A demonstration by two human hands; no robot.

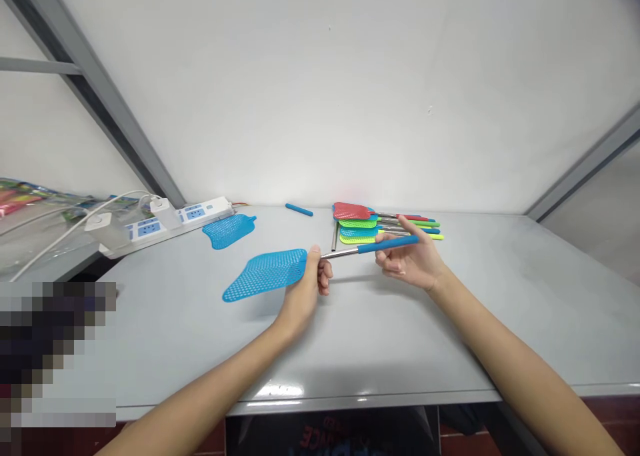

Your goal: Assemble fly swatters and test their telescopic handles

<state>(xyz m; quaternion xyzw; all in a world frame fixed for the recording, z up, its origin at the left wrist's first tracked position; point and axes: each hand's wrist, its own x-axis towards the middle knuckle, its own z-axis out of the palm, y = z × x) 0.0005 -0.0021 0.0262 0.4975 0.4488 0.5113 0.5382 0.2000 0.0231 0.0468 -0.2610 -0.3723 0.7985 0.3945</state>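
A blue fly swatter (270,273) with a perforated head, a metal rod and a blue handle is held above the table. My left hand (305,286) is closed around it where the head meets the rod, thumb on top. At the other end, the blue handle (387,244) lies across my right hand (413,259). There the fingers are curled at the handle and the thumb is raised off it. Behind my right hand lies a stack of fly swatters in red (353,211), green and blue, with a yellow-green one (357,239) in front.
A loose blue swatter head (230,231) lies at the left, near a white power strip (200,211) with plugged-in adapters. Toward the wall are a blue handle piece (299,210) and a metal rod (335,236). Clear plastic packaging (40,209) sits at far left. Grey posts frame the table (360,349).
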